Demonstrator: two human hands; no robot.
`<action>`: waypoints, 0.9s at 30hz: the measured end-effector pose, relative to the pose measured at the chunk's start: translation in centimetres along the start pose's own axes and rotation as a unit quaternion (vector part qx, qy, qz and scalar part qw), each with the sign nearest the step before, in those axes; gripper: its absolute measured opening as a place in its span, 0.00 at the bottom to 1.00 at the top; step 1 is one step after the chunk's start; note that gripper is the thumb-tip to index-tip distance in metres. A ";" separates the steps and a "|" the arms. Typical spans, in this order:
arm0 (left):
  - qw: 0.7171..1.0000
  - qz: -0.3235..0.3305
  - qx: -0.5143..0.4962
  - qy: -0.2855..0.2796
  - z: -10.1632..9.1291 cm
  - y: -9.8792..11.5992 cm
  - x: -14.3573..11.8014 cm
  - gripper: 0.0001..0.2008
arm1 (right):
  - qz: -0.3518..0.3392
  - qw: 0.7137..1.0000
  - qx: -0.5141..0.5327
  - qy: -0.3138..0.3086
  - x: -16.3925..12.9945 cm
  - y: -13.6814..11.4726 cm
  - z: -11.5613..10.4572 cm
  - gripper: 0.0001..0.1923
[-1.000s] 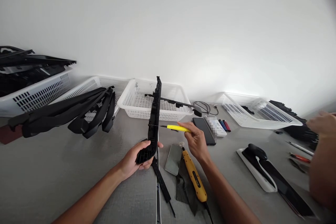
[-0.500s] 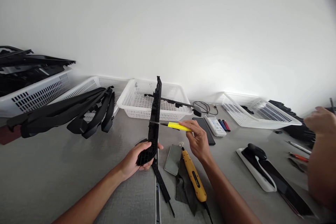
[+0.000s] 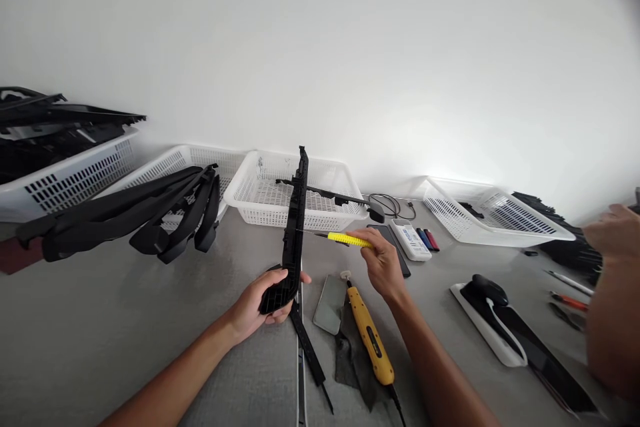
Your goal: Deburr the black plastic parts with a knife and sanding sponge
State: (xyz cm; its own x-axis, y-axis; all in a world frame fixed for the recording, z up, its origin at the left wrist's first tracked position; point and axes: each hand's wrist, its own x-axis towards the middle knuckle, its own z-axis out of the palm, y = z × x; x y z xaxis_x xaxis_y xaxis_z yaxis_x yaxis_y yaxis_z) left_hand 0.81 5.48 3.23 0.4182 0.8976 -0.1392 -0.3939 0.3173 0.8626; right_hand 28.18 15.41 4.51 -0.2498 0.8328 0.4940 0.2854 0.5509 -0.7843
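Note:
My left hand [image 3: 264,303] grips the lower end of a long black plastic strip [image 3: 295,227] and holds it upright above the grey table [image 3: 100,327]. My right hand [image 3: 383,265] holds a small tool with a yellow handle [image 3: 347,239]; its thin metal tip points left and touches the strip about midway up. A yellow electric screwdriver [image 3: 369,335] lies on a dark cloth just below my right hand. A flat grey piece [image 3: 330,303] lies beside it.
White baskets [image 3: 280,203] line the wall; the left ones hold long black parts [image 3: 130,217]. A phone [image 3: 393,247], a white box [image 3: 413,240] and a cable sit mid-table. A black-and-white part [image 3: 493,320] lies at right. Another person's hand [image 3: 613,233] and arm are at the right edge.
My right hand and the yellow-handled tool shifted slightly right and up. The strip in my left hand stayed still. The other person's hand at the right edge moved a little.

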 end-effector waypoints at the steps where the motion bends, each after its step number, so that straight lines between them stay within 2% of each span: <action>1: 1.000 -0.001 0.001 0.002 0.0 0.0 0.0 0.25 | 0.001 1.000 0.003 -0.008 0.0 0.0 -0.1 0.24; 3: 1.000 -0.006 0.002 0.001 -0.1 -0.1 0.0 0.25 | -0.002 0.999 0.018 -0.027 0.1 0.1 -0.2 0.24; 8: 0.999 0.004 -0.023 -0.023 -0.2 -0.4 0.1 0.24 | 0.007 1.000 0.012 -0.020 0.2 0.3 -0.1 0.24; 12: 0.996 0.041 -0.076 0.005 -0.3 -0.6 0.6 0.28 | -0.001 0.995 0.049 -0.086 0.0 0.2 0.1 0.25; 16: 0.996 0.042 -0.075 0.022 -0.4 -0.7 0.9 0.31 | -0.024 0.997 0.029 -0.062 -0.1 -0.5 0.4 0.25; 19: 0.996 0.034 -0.078 0.030 -0.4 -0.7 0.9 0.31 | -0.042 0.994 0.029 -0.098 -0.1 -1.2 0.4 0.25; 24: 0.993 0.055 -0.079 0.069 -0.3 -0.6 0.8 0.32 | -0.056 0.993 0.022 -0.102 -0.2 -2.1 0.5 0.24; 27: 0.992 0.064 -0.077 0.070 -0.3 -0.4 0.7 0.32 | -0.051 0.992 0.030 -0.113 -0.3 -2.1 0.6 0.25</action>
State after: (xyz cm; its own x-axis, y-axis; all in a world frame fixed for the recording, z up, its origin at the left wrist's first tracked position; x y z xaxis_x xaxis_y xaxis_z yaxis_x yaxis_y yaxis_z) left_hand 1.01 6.08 2.60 0.2431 0.9639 -0.1086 -0.5622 0.2312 0.7940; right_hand 27.08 13.97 5.78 -0.4782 0.7350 0.4808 0.1930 0.6220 -0.7589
